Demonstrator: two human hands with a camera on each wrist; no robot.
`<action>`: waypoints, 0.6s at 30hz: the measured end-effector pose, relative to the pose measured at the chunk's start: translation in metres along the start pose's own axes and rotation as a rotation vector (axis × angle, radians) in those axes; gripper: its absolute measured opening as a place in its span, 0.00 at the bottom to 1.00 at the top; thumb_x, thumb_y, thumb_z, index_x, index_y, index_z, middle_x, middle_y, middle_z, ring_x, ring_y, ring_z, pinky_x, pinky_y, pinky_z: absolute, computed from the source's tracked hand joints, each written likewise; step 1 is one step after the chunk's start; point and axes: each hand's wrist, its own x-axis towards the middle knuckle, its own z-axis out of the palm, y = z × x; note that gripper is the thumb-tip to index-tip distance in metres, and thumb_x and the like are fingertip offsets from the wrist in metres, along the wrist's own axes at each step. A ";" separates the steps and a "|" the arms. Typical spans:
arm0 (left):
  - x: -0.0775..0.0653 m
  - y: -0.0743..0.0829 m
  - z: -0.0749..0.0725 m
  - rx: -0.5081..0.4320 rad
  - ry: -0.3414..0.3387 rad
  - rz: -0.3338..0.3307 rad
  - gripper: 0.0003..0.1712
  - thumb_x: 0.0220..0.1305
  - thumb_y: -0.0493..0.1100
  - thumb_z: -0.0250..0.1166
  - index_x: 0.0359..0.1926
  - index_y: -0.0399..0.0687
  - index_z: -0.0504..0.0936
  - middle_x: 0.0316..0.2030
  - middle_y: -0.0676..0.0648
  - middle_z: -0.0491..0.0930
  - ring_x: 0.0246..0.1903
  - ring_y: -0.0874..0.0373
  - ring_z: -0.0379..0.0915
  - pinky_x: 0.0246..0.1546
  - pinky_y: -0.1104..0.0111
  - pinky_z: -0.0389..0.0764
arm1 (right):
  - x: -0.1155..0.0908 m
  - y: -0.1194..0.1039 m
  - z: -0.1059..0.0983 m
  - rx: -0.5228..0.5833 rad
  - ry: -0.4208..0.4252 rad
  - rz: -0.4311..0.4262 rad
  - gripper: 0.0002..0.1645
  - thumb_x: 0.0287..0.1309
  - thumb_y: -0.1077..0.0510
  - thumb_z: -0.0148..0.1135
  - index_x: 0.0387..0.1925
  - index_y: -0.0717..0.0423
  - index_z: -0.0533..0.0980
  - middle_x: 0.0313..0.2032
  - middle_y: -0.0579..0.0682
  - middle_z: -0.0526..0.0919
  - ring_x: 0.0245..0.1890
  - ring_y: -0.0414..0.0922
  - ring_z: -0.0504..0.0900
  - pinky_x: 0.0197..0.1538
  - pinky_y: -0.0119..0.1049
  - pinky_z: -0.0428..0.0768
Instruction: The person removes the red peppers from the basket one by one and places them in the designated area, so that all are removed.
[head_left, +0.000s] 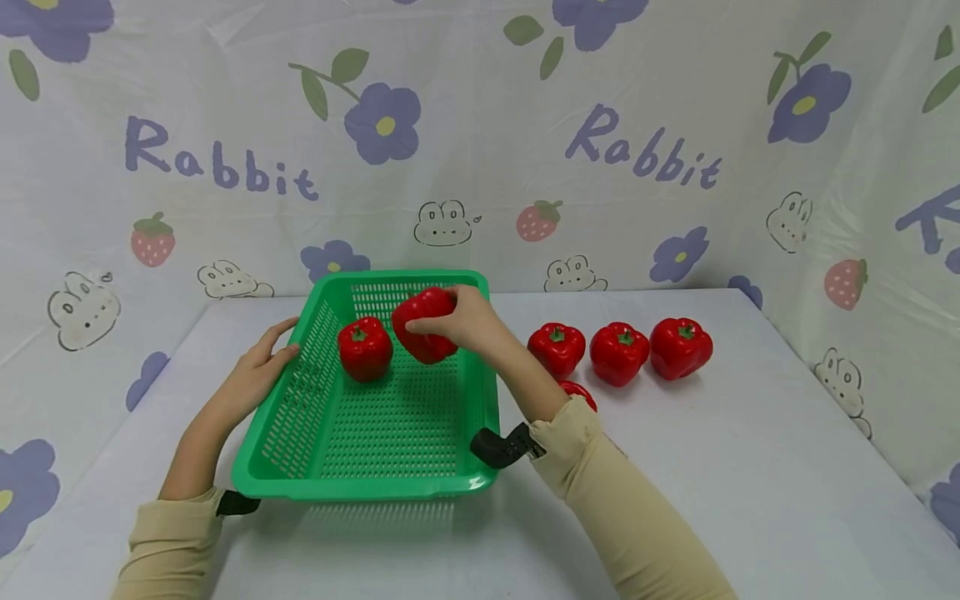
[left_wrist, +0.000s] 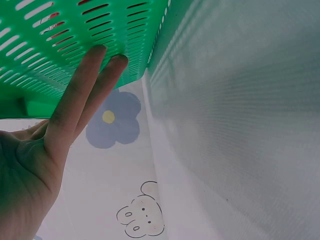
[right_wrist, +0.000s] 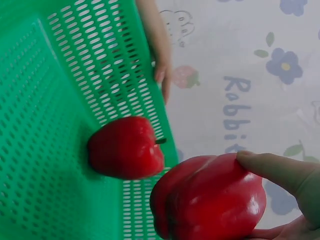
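A green slotted basket (head_left: 397,417) stands on the table with one red bell pepper (head_left: 365,350) inside, stem up. My right hand (head_left: 471,321) holds another red bell pepper (head_left: 425,327) above the basket, near its right wall. Thumb and fingers lie on opposite sides of this pepper in the right wrist view. My left hand (head_left: 251,375) rests at the basket's left rim. Two of its fingers (left_wrist: 82,90) extend straight against the slotted outer wall in the left wrist view.
Three red bell peppers (head_left: 618,354) stand in a row on the white table (head_left: 720,475), right of the basket. Another red pepper (head_left: 579,394) is mostly hidden behind the right forearm. A patterned cloth (head_left: 480,167) hangs behind the table.
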 end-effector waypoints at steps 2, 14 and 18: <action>-0.001 -0.001 0.000 0.002 0.003 -0.001 0.35 0.78 0.57 0.39 0.78 0.55 0.43 0.58 0.27 0.74 0.43 0.50 0.81 0.46 0.57 0.77 | -0.003 -0.001 -0.001 0.015 -0.003 -0.016 0.42 0.56 0.52 0.70 0.68 0.61 0.63 0.61 0.58 0.74 0.61 0.55 0.74 0.54 0.48 0.81; -0.002 0.004 -0.001 0.000 0.008 0.004 0.35 0.78 0.57 0.40 0.78 0.54 0.44 0.56 0.27 0.76 0.38 0.57 0.81 0.43 0.63 0.77 | -0.027 -0.004 -0.012 0.079 0.041 -0.073 0.42 0.55 0.50 0.70 0.68 0.57 0.64 0.61 0.55 0.76 0.61 0.53 0.74 0.55 0.48 0.81; -0.003 0.005 -0.001 0.003 0.013 0.007 0.35 0.78 0.57 0.40 0.78 0.53 0.44 0.56 0.28 0.75 0.39 0.57 0.81 0.43 0.63 0.77 | -0.035 0.000 -0.016 0.103 0.056 -0.078 0.42 0.54 0.50 0.71 0.67 0.55 0.65 0.60 0.54 0.77 0.61 0.52 0.75 0.54 0.48 0.81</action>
